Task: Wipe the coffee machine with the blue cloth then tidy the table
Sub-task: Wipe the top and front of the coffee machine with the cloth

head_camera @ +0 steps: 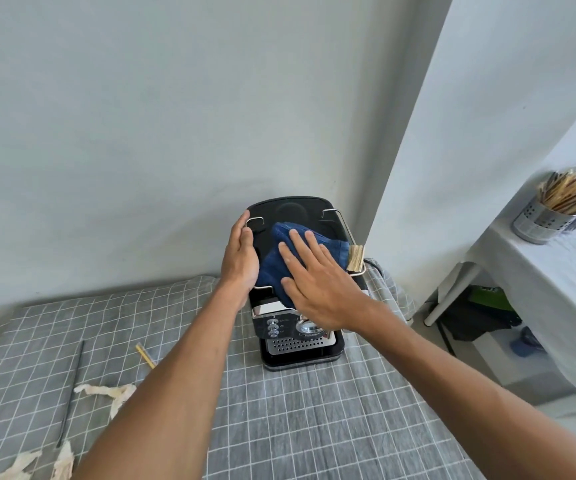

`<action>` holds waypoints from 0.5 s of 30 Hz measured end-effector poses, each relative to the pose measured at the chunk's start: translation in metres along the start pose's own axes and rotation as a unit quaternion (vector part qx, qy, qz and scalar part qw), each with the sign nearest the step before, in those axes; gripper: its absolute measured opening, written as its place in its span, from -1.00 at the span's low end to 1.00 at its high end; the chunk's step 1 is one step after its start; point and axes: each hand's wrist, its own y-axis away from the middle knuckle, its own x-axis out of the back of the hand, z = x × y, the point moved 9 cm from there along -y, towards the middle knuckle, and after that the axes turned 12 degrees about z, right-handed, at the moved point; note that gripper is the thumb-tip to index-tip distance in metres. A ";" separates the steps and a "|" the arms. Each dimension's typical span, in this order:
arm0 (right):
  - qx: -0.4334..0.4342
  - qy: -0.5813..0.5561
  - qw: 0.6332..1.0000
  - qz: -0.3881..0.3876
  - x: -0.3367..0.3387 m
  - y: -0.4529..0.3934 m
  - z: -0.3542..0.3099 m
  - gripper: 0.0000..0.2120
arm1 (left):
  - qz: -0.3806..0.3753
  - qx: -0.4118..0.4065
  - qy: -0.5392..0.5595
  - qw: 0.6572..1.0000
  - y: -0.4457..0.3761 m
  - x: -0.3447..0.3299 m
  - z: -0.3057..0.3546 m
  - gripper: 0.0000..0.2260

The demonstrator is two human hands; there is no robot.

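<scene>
Coffee machine (pixel 297 271) stands at the far edge of the table (pixel 279 427), close to the wall corner. Black top, wire rail round it, chrome front with small knobs and a perforated drip tray below.

Blue cloth (pixel 279 251) lies bunched on the machine's top, inside the rail. Soft, thin, limp; likely light and grippy enough on the plastic to drag rather than slide freely. Best worked under a flat palm, or taken by a gathered fold when it has to be lifted away.

Right hand (pixel 317 278) lies flat on the cloth, fingers (pixel 300 247) straight and slightly spread, pointing toward the wall. Cloth sits under the palm and fingers, with folds showing past the fingertips and to the left of the thumb. A pale tag or label sticks out at the cloth's right edge by the rail.

Left hand (pixel 241 258) rests against the machine's left side at the top edge, fingers together and gently curved along it; it looks like a steadying hold. Whether the thumb hooks over the rail cannot be told.

Machine likely heavy-bottomed but tall, so could rock under a sideways wipe; bracing makes sense.

Left on the table: torn paper scraps (pixel 113 393), a thin dark rod (pixel 71 393), a wooden stick (pixel 146 356). Tidying not yet started, by the look of it.
</scene>
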 end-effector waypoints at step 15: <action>-0.007 -0.002 1.000 0.006 -0.003 -0.039 0.009 -0.40 | -0.016 0.010 -0.004 1.000 0.001 -0.001 -0.002 -0.61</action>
